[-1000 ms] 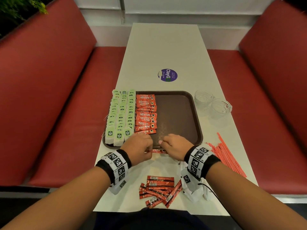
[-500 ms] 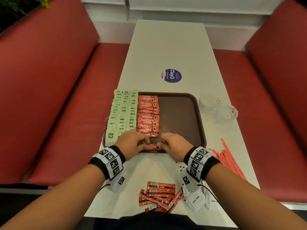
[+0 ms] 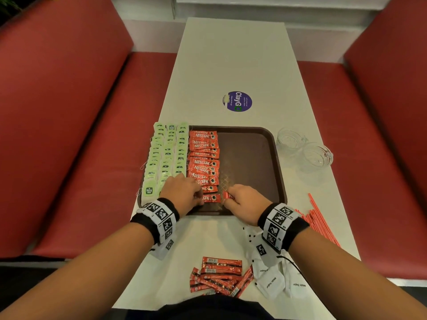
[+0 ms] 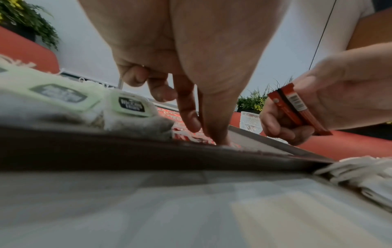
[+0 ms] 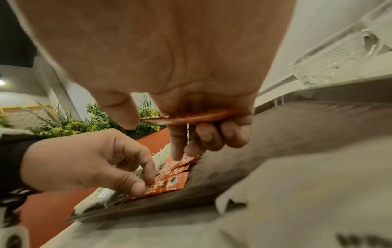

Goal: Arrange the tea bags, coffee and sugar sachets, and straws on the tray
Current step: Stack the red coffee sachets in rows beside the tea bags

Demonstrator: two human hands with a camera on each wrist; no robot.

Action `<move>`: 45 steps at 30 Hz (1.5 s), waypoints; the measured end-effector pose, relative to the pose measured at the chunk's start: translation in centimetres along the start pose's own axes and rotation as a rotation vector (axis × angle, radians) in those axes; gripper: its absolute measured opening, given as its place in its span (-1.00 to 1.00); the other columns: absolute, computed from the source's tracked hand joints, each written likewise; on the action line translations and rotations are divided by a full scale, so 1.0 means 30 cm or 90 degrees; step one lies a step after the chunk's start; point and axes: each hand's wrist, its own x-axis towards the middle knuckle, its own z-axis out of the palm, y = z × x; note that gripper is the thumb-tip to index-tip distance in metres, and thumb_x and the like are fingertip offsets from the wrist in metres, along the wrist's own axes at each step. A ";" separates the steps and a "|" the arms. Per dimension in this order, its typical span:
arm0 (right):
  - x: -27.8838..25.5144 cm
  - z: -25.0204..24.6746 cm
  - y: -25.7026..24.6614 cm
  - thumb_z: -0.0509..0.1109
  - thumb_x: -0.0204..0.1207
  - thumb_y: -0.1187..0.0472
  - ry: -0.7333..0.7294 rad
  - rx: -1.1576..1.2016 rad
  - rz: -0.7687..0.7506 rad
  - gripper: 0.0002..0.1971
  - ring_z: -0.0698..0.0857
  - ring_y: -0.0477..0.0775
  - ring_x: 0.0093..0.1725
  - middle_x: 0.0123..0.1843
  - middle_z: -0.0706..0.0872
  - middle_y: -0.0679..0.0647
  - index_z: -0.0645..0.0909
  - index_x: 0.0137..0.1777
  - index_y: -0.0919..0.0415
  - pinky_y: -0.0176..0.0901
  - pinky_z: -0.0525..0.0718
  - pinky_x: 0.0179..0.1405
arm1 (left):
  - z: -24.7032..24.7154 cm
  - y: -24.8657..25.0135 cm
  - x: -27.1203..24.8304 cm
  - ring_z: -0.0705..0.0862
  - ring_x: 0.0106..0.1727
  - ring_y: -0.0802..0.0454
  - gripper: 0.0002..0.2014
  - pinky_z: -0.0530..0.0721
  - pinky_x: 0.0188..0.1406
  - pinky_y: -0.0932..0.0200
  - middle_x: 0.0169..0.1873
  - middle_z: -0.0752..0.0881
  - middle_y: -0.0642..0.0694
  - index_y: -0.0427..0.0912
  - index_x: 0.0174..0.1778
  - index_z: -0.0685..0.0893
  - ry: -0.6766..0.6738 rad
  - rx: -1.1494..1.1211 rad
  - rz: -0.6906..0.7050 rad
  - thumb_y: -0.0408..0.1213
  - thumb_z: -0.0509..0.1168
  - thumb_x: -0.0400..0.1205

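White table [image 3: 231, 65], brown tray [image 3: 251, 162], glass cups [image 3: 305, 148], straws [image 3: 321, 218], loose sachets [image 3: 219, 277]

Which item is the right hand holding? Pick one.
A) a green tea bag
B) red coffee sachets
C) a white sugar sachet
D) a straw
B: the right hand grips red coffee sachets, barcode showing, above the tray, while the left hand touches the nearest sachet in the coffee column.
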 end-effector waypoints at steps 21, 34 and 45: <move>0.025 -0.006 -0.006 0.24 0.74 0.17 -0.010 -0.036 -0.001 -0.76 0.66 0.11 0.08 0.11 0.71 0.06 0.66 0.31 0.12 -0.07 0.58 0.10 | -0.038 -0.001 0.046 0.57 0.20 0.00 -0.74 0.51 0.22 -0.02 0.17 0.69 0.10 0.13 0.24 0.69 0.116 -0.095 0.002 0.06 0.18 0.75; 0.000 -0.017 -0.020 0.25 0.74 0.18 -0.032 -0.023 0.002 -0.74 0.67 0.12 0.13 0.16 0.73 0.05 0.68 0.34 0.12 -0.02 0.64 0.19 | -0.022 -0.009 0.136 0.59 0.29 -0.06 -0.70 0.61 0.27 -0.06 0.23 0.66 -0.01 0.12 0.36 0.67 0.006 -0.053 0.011 -0.09 0.31 0.70; -0.002 -0.015 -0.002 0.26 0.74 0.10 0.002 -0.048 0.015 -0.78 0.66 0.08 0.06 0.08 0.73 0.00 0.70 0.25 0.06 -0.05 0.61 0.08 | -0.008 -0.012 0.077 0.60 0.20 -0.01 -0.74 0.60 0.22 -0.02 0.10 0.68 0.03 0.04 0.22 0.75 0.049 -0.134 0.094 0.00 0.35 0.67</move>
